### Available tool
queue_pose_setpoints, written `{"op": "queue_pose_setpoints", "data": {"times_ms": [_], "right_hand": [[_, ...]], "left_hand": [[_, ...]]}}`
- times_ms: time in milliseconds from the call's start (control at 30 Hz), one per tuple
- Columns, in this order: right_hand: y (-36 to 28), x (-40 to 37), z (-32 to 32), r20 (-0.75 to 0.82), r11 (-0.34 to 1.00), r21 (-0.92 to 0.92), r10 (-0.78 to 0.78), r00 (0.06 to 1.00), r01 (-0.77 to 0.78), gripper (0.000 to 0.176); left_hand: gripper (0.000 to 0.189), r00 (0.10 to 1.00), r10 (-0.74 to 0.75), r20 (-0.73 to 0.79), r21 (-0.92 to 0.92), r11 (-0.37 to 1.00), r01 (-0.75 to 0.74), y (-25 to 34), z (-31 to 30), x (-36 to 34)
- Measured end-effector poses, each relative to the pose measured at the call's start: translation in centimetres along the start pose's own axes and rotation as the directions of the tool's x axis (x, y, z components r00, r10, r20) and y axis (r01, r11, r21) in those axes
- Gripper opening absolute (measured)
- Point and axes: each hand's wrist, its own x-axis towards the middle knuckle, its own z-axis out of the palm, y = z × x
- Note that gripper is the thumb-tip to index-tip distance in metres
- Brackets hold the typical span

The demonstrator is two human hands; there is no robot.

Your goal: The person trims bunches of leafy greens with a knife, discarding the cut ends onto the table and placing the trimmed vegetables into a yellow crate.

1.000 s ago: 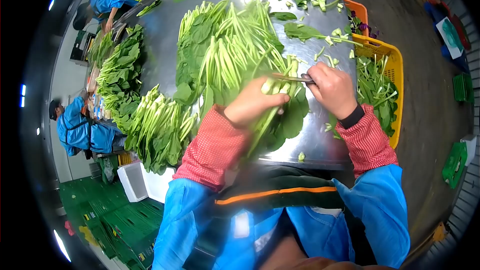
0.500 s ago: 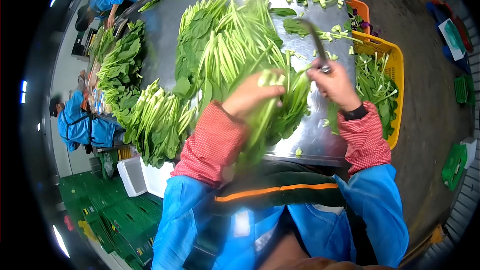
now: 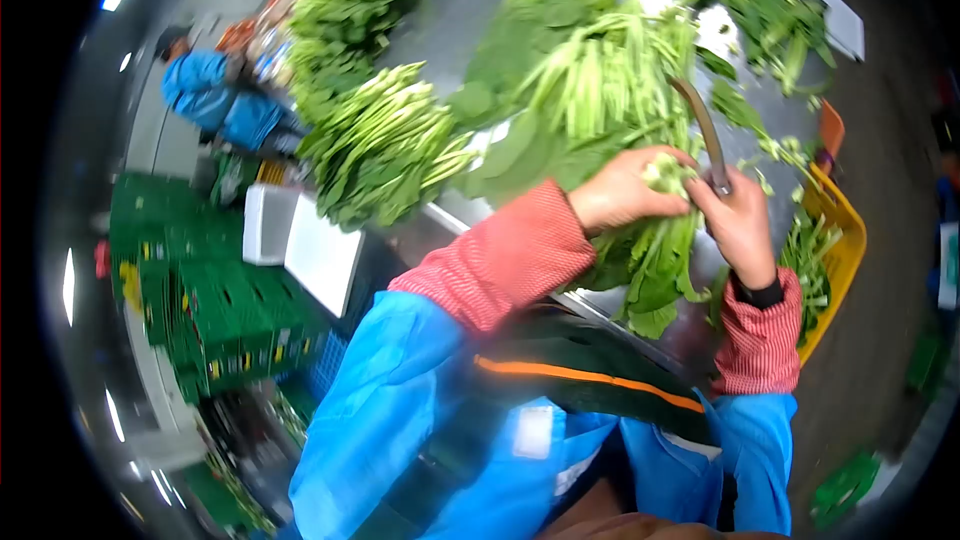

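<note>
My left hand (image 3: 622, 195) is closed around a bunch of leafy greens (image 3: 664, 260), its pale stem ends pointing up between thumb and fingers and the leaves hanging below. Close beside it, my right hand (image 3: 745, 230) grips the handle of a curved knife (image 3: 712, 135), blade upward. The right thumb is right at the stem ends. Behind both hands, a large heap of the same greens (image 3: 600, 90) lies on the metal table (image 3: 450, 25). Loose leaves and trimmings (image 3: 740, 105) are strewn to the right of the blade.
At the right table edge stands a yellow crate (image 3: 848, 245) with greens inside. More stacked greens (image 3: 390, 150) line the left side of the table. A white foam box (image 3: 325, 252) and green crates (image 3: 245, 315) are at the left. A person in blue (image 3: 205, 90) stands beyond.
My view has swung, so the table contents appear farther right. My hands have come together, with the right hand and knife now at the stem ends of the held bunch.
</note>
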Motion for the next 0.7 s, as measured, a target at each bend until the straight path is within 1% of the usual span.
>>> {"op": "queue_pose_setpoints", "data": {"times_ms": [33,100,167,200,233,300,333,367,400,433,500,533,567,600,633,700], "right_hand": [[0.0,0.0,0.2,0.039,0.998,0.054,-0.012,0.999,0.01,0.022],[-0.9,-0.1,-0.1,0.152,0.999,-0.016,-0.029,0.988,0.032,0.02],[-0.1,0.3,-0.5,0.255,0.986,-0.1,-0.103,0.962,0.132,0.019],[-0.2,0.1,-0.5,0.217,0.989,-0.088,-0.101,0.971,0.122,0.017],[-0.2,0.3,-0.9,0.193,0.993,-0.063,-0.086,0.977,0.1,0.015],[0.6,0.9,-2.1,0.163,0.997,-0.071,0.043,0.986,-0.031,0.014],[0.9,1.1,-2.2,0.15,0.996,-0.058,0.076,0.986,-0.068,0.013],[1.5,1.3,-2.0,0.136,0.994,-0.042,0.11,0.985,-0.106,0.013],[2.3,1.5,-1.6,0.123,0.989,-0.026,0.146,0.982,-0.144,0.013],[4.1,1.4,-0.6,0.113,0.995,-0.014,0.103,0.988,-0.102,0.014],[7.6,1.3,1.4,0.185,0.99,-0.125,0.089,0.979,-0.067,0.017],[7.7,1.1,2.5,0.195,0.984,-0.176,0.073,0.978,-0.038,0.017],[7.5,0.9,3.5,0.205,0.974,-0.227,0.059,0.977,-0.011,0.018],[5.8,0.9,4.3,0.195,0.94,-0.339,0.098,0.976,-0.027,0.023],[5.7,1.0,5.2,0.154,0.886,-0.457,-0.005,0.988,0.076,0.03],[5.3,1.3,6.9,0.053,0.805,-0.57,-0.166,0.985,0.167,0.036]], "left_hand": [[0.046,1.0,0.012,0.015,0.032,0.999,-0.013,-0.2,-0.3,-0.2],[0.043,1.0,-0.023,0.01,0.288,0.957,0.019,-0.1,-1.2,-0.6],[0.044,0.997,0.057,0.059,0.509,0.857,-0.079,0.3,-2.2,-1.4],[0.04,0.989,0.124,0.081,0.694,0.705,-0.146,1.1,-2.6,-2.1],[0.038,0.99,0.096,0.099,0.784,0.606,-0.137,2.1,-3.2,-2.7],[0.034,0.992,0.026,0.122,0.918,0.378,-0.123,4.3,-4.8,-4.2],[0.03,0.993,0.028,0.119,0.934,0.335,-0.121,5.7,-5.7,-5.4],[0.03,0.987,0.122,0.105,0.957,0.258,-0.134,6.3,-6.8,-6.5],[0.029,0.984,0.168,0.055,0.984,0.159,-0.082,7.2,-7.8,-7.5],[0.028,0.976,0.218,0.007,0.998,0.062,-0.021,8.1,-9.0,-8.4],[0.026,0.952,0.296,-0.082,0.978,-0.159,0.134,8.8,-12.5,-9.8],[0.023,0.919,0.386,-0.081,0.949,-0.251,0.19,8.7,-14.6,-10.4],[0.023,0.889,0.449,-0.09,0.915,-0.314,0.252,8.4,-16.6,-11.0],[0.025,0.874,0.461,-0.157,0.884,-0.329,0.332,8.0,-18.6,-11.3],[0.026,0.853,0.473,-0.221,0.847,-0.341,0.408,7.3,-20.8,-11.4],[0.042,0.771,0.538,-0.341,0.777,-0.3,0.553,4.2,-25.9,-11.9]]}}
